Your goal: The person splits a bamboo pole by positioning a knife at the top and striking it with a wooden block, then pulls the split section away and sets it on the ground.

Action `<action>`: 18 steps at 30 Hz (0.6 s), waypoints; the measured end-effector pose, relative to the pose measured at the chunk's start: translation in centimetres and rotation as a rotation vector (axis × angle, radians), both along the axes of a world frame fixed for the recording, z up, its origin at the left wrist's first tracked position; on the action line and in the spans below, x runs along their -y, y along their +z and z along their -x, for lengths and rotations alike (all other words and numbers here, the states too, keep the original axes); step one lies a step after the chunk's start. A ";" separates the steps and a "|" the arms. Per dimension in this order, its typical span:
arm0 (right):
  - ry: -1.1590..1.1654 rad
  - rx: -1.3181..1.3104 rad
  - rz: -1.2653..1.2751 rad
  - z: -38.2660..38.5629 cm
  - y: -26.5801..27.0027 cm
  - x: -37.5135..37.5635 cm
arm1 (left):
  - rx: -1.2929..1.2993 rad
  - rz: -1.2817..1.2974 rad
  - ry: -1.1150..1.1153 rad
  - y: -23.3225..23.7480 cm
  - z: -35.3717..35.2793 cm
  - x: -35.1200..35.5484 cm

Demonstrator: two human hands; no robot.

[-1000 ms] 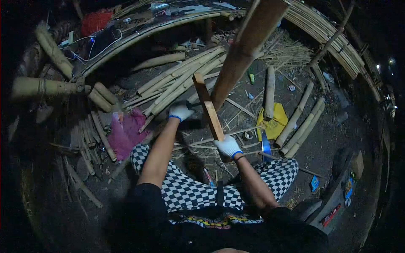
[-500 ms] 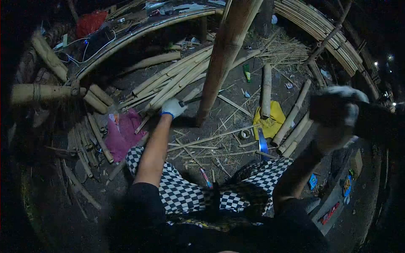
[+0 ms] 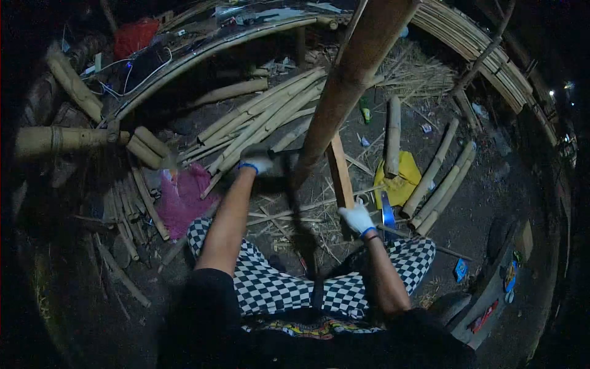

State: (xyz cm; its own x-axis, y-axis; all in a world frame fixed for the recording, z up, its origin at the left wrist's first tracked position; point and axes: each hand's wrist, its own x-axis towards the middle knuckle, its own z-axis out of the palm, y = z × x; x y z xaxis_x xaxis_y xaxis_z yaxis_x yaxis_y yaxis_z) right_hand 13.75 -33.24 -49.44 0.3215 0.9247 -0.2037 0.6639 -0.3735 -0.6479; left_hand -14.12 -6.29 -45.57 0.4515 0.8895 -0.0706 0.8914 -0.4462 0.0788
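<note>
My left hand (image 3: 261,162), in a white glove with a blue cuff, is closed around the handle of a dark knife (image 3: 285,155); its blade runs to the lower part of a thick bamboo pole (image 3: 356,74). That pole leans up and away, its top beyond the upper edge of view. My right hand (image 3: 356,218), also gloved, grips the near end of a squared wooden block (image 3: 340,172). The block's far end meets the pole's right side in this view. Below it, a blue-shining blade (image 3: 388,212) lies by a yellow cloth (image 3: 402,178).
Split bamboo lengths (image 3: 264,117) are piled ahead. Round bamboo pieces (image 3: 433,166) lie to the right, near a green bottle (image 3: 365,112). A pink sack (image 3: 184,200) is at left. Checkered trouser legs (image 3: 270,277) flank the littered ground. Bamboo strips (image 3: 479,46) curve across the back right.
My right hand has swung from the raised far right down and inward, bringing the wooden block to the pole. The pole's upper part has shifted right in view; my left hand keeps the knife.
</note>
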 end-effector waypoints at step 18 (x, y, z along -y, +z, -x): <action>-0.292 -0.177 -1.153 0.4 13.5 -4.0 | 0.095 0.020 0.122 4.0 1.1 1.6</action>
State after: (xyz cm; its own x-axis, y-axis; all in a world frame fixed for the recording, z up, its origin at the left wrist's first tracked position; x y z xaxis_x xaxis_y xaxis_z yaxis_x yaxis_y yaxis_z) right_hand 13.31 -29.20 -35.90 0.6003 0.4890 0.6329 0.5187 0.3643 -0.7735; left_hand -15.18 -7.87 -41.54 0.3457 0.9369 -0.0509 0.9270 -0.3327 0.1732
